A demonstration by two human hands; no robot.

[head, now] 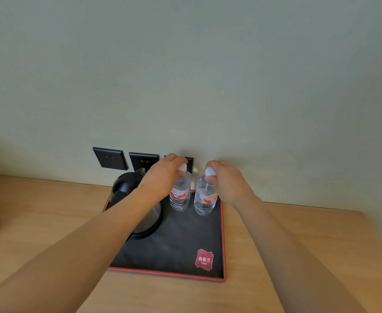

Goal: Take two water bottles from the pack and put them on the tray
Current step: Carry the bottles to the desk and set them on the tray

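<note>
Hands grip bottle caps: left hand [166, 171] holds left bottle [180, 195], right hand [225, 177] holds right bottle [204, 198], both upright near the tray's [223, 245] far edge.

A black electric kettle [138, 206] with a steel lower body stood upright toward the far left of the scene. The light wooden bench [276, 245] ran up to a pale wall [185, 64]. Three dark wall sockets [110, 158] sat in a row just above the bench's back edge.
</note>
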